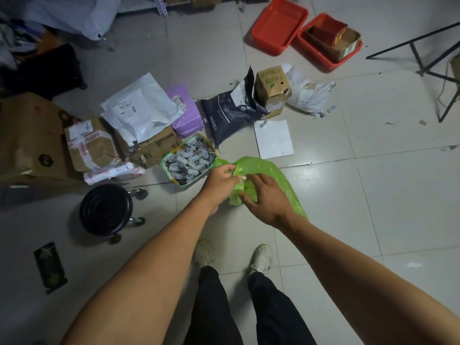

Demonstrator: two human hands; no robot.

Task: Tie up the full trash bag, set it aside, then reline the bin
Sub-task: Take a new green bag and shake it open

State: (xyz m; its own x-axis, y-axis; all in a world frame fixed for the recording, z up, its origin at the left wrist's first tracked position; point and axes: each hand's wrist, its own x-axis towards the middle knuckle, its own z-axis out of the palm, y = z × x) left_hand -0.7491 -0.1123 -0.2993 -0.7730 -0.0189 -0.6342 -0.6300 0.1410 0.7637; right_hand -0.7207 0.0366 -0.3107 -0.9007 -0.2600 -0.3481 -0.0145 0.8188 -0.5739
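You are standing with both hands out in front of you, working on a green bag (268,175). Your left hand (220,179) pinches a fold of its plastic near the top edge, and your right hand (265,197) has its fingers curled into the crumpled film just beside it, so both are grasping the bag. The rest of it hangs loose beyond and beneath your right hand, and it looks thin and empty, more like a fresh liner being opened than a full bag.

The likely trouble is the film itself: the layers may cling together, and tugging hard from two pinches so close together could tear the mouth. Ease the layers apart rather than yanking.

Just beyond your left hand sits a green-lined bin (188,160) packed with small grey pieces, its near rim almost touching the bag. A swing of the loose plastic could catch that rim or knock pieces out. Boxes and parcels (139,113) crowd further out on your left, and a black stool (105,209) stands below your left forearm. The tiled floor (361,195) past your right hand is open; move that way.
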